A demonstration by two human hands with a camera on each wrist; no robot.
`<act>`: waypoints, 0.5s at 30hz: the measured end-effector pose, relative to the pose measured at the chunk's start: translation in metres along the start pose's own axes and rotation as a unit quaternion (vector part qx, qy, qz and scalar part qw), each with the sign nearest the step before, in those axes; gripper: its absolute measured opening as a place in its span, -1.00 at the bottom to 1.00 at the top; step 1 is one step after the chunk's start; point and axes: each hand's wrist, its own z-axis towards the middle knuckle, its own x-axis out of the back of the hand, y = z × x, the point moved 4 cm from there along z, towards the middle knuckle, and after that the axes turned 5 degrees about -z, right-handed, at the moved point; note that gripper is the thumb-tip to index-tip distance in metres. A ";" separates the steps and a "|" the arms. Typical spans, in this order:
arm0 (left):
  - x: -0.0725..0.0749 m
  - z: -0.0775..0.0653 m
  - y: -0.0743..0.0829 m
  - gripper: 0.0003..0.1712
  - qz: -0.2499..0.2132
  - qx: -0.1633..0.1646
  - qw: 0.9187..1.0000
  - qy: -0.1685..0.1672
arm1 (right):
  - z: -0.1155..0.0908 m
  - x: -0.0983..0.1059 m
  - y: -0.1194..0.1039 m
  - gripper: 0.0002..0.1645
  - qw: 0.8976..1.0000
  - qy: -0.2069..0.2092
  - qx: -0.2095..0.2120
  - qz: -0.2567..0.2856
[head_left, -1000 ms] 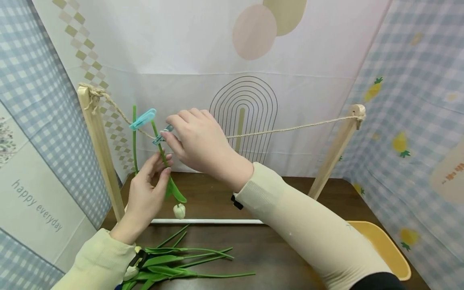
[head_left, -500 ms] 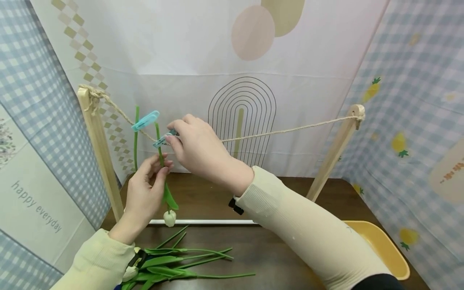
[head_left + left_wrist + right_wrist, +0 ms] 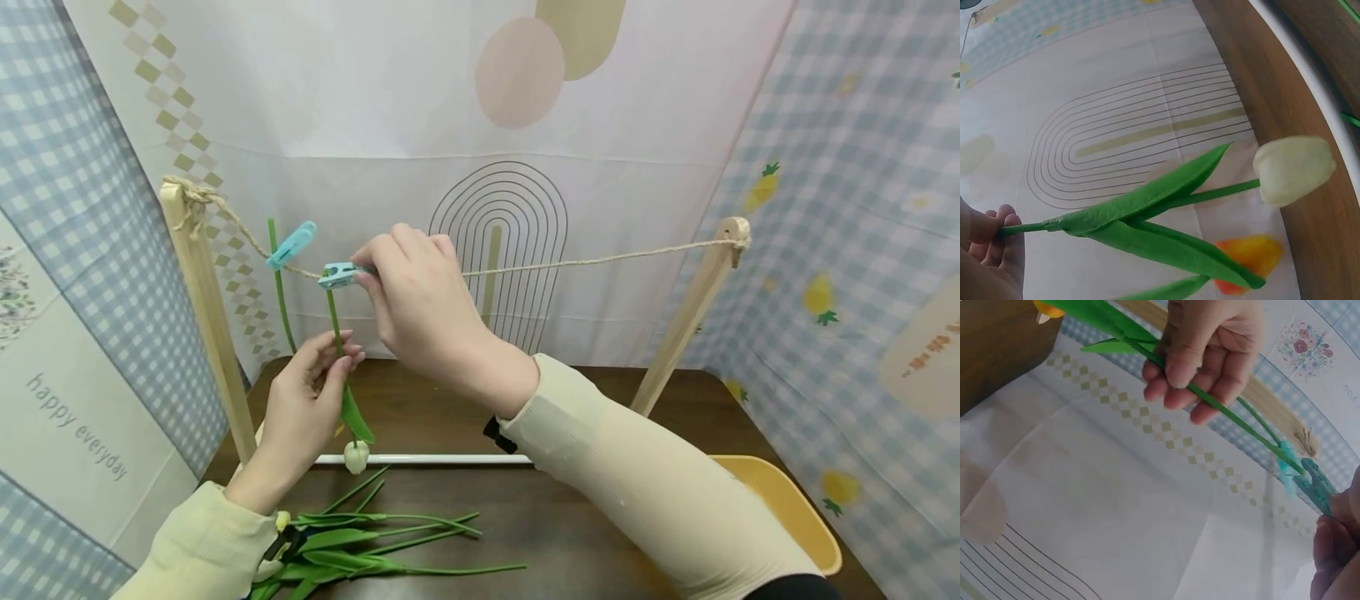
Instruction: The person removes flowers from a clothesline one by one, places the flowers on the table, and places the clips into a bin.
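My left hand (image 3: pixel 303 400) pinches the green stem of a white artificial tulip (image 3: pixel 356 457), which hangs bloom down. Between the thumb and fingers of my right hand (image 3: pixel 427 304) is a teal clothespin (image 3: pixel 339 275), its front end at the top of that stem, beside the rope (image 3: pixel 585 264). Whether the pin also grips the rope is unclear. Just left, a lighter blue clothespin (image 3: pixel 292 244) fastens another stem (image 3: pixel 281 300) to the rope. An orange-yellow tulip bloom (image 3: pixel 1250 262) shows behind the white one in the left wrist view.
Two wooden posts, left (image 3: pixel 213 333) and right (image 3: pixel 686 321), carry the rope. Several green-stemmed tulips (image 3: pixel 352 542) lie on the brown table (image 3: pixel 570 517) at the front left. A white rod (image 3: pixel 450 459) crosses behind them. A yellow tray (image 3: pixel 795 508) stands at the right.
The teal clothespin has turned more level and risen slightly. The stem's top, which stuck up above the pin, now ends at it. The white bloom has shifted slightly left and down.
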 end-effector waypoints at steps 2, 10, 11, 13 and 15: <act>0.000 -0.001 0.000 -0.65 -0.005 0.004 1.000 -0.003 | -0.002 0.005 0.001 -0.91 1.000 0.018 0.004 0.010; 0.002 -0.008 0.002 -0.64 -0.005 0.006 1.000 0.002 | -0.019 0.015 0.007 -0.87 0.999 0.031 0.028 0.034; 0.003 -0.009 0.002 -0.65 -0.007 0.008 1.000 0.003 | -0.022 0.015 0.008 -0.85 0.998 0.029 0.031 0.036; 0.004 -0.011 0.002 -0.66 -0.007 0.010 1.000 -0.002 | -0.031 0.015 0.012 -0.82 0.998 0.020 0.035 0.040; 0.004 -0.013 0.004 -0.66 -0.003 0.010 1.000 -0.013 | -0.042 0.014 0.017 -0.79 0.999 0.006 0.034 0.043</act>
